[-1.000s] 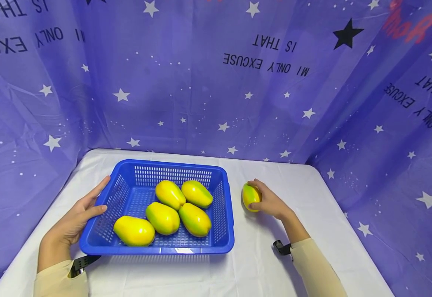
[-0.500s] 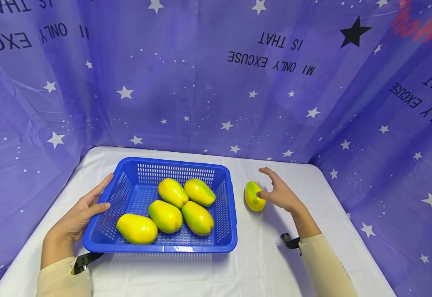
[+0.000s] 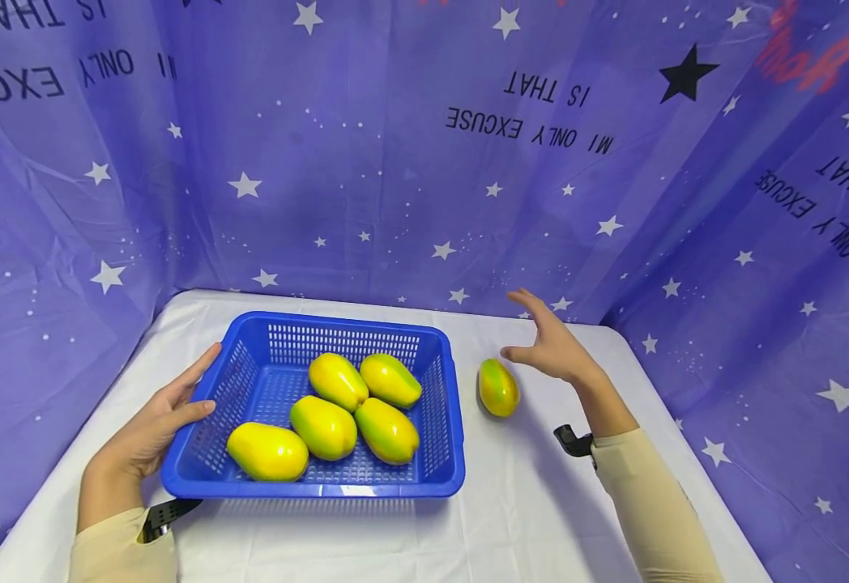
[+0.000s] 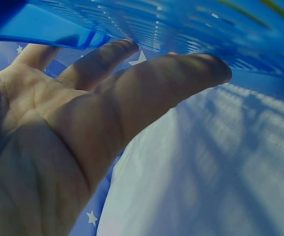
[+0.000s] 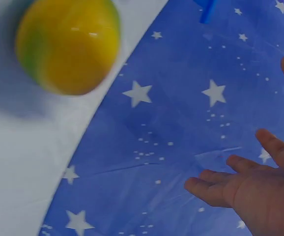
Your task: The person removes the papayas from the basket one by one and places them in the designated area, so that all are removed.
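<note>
A blue mesh basket [image 3: 333,491] stands on the left of the white table with several yellow-green mangoes [image 3: 322,427] inside. My left hand [image 3: 143,425] rests against its left side, thumb and fingers stretched out at the rim. The left wrist view shows straight fingers [image 4: 166,73] against the blue mesh, some tips hidden. One more mango [image 3: 499,389] lies on the table, right of the basket. Just beyond and right of it hovers my right hand [image 3: 552,348], fingers spread and holding nothing. In the right wrist view this hand [image 5: 265,191] is apart from the mango [image 5: 68,49].
White cloth [image 3: 526,518] covers the table. A purple curtain [image 3: 395,178] with stars and lettering rises behind it and along both sides. A black wrist camera [image 3: 573,441] sits on the right forearm, another camera [image 3: 165,518] on the left.
My right hand has let go of the single mango and moved up and away to the right. The mango stays on the table. My left hand and the basket keep their places.
</note>
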`<state>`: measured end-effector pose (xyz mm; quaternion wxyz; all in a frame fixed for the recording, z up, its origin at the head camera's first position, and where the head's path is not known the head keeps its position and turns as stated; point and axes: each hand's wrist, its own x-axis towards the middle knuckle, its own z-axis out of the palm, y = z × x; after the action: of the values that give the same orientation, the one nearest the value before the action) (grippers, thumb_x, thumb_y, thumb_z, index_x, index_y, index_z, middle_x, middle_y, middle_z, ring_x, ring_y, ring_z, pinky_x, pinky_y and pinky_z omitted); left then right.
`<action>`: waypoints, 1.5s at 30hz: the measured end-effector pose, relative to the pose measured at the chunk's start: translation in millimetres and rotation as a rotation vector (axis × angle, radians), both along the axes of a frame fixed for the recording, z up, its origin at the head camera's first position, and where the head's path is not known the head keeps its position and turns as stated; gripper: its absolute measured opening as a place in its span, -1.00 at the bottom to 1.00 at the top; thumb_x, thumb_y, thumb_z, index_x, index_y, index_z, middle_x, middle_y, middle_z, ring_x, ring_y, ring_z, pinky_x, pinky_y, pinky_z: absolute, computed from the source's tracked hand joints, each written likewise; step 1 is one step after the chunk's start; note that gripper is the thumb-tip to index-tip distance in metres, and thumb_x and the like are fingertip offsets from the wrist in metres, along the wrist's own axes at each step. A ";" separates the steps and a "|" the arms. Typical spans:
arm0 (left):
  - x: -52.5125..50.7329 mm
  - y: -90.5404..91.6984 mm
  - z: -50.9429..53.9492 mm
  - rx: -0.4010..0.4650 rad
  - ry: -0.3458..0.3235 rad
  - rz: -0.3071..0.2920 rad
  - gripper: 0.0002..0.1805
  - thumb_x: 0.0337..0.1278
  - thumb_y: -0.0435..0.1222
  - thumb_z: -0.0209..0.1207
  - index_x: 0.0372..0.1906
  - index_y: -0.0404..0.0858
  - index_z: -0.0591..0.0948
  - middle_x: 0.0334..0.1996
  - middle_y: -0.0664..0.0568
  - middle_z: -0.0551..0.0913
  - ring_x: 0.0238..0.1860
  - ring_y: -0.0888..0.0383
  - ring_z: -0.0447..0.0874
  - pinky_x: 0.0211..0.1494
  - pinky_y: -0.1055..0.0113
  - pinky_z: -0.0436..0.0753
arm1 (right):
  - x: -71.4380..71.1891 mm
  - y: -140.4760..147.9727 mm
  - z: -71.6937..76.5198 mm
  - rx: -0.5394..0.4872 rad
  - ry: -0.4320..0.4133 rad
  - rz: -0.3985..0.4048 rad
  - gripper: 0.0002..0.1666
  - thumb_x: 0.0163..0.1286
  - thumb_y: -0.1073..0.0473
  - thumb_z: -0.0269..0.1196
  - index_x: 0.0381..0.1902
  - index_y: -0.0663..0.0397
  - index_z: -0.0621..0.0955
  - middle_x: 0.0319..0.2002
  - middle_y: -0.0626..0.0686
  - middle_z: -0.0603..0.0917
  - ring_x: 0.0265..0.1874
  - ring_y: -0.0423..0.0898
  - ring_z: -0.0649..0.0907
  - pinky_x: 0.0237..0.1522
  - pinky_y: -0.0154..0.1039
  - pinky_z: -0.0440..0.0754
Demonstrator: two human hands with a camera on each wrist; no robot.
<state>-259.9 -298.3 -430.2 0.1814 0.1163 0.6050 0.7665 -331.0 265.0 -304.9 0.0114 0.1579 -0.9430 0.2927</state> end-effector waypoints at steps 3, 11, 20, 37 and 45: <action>1.7 -1.0 -0.3 -0.006 -0.002 0.004 -0.16 0.39 -0.41 -0.04 0.54 0.29 -0.09 0.53 0.00 -0.12 0.16 0.13 0.54 0.07 -0.01 0.60 | -2.3 -10.6 10.0 0.013 0.028 0.020 0.09 0.06 0.05 0.47 0.50 -0.28 0.18 0.54 -0.05 -0.04 0.48 0.13 0.05 0.31 0.38 0.14; 3.3 -3.7 2.6 0.006 0.001 0.009 -0.16 0.40 -0.42 -0.05 0.54 0.29 -0.09 0.52 -0.03 -0.10 0.16 0.12 0.54 0.08 -0.02 0.59 | -9.4 -45.0 39.2 0.058 0.115 0.100 0.09 0.04 0.00 0.47 0.49 -0.32 0.19 0.53 -0.11 -0.02 0.48 0.05 0.05 0.34 0.35 0.12; 2.3 -4.4 3.0 0.011 0.012 0.013 -0.16 0.40 -0.43 -0.05 0.55 0.27 -0.09 0.54 -0.11 -0.18 0.18 0.10 0.52 0.09 -0.03 0.57 | -11.3 -91.7 61.9 0.076 0.136 0.176 0.09 0.03 0.02 0.47 0.49 -0.34 0.20 0.53 -0.18 -0.04 0.48 -0.02 0.06 0.34 0.31 0.14; -1.1 1.5 -0.3 -0.006 0.030 0.021 -0.15 0.38 -0.41 -0.01 0.55 0.26 -0.08 0.55 -0.12 -0.29 0.23 0.13 0.46 0.12 0.03 0.57 | -9.5 -159.9 62.4 0.066 0.119 0.327 0.05 0.08 0.08 0.46 0.49 -0.26 0.21 0.53 -0.18 -0.05 0.49 -0.10 0.02 0.38 0.20 0.15; -1.0 1.8 -0.6 -0.003 0.014 0.013 -0.15 0.38 -0.41 0.00 0.55 0.27 -0.09 0.54 -0.18 -0.29 0.22 0.04 0.47 0.08 -0.09 0.56 | -7.0 -188.6 49.0 0.079 0.111 0.408 0.07 0.07 0.09 0.47 0.49 -0.20 0.20 0.54 -0.13 -0.04 0.49 -0.12 0.02 0.39 0.11 0.19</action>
<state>-261.0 -296.5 -430.9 0.1726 0.1174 0.6080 0.7660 -338.0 76.4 -255.8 -0.0023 0.3619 -0.9001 0.2426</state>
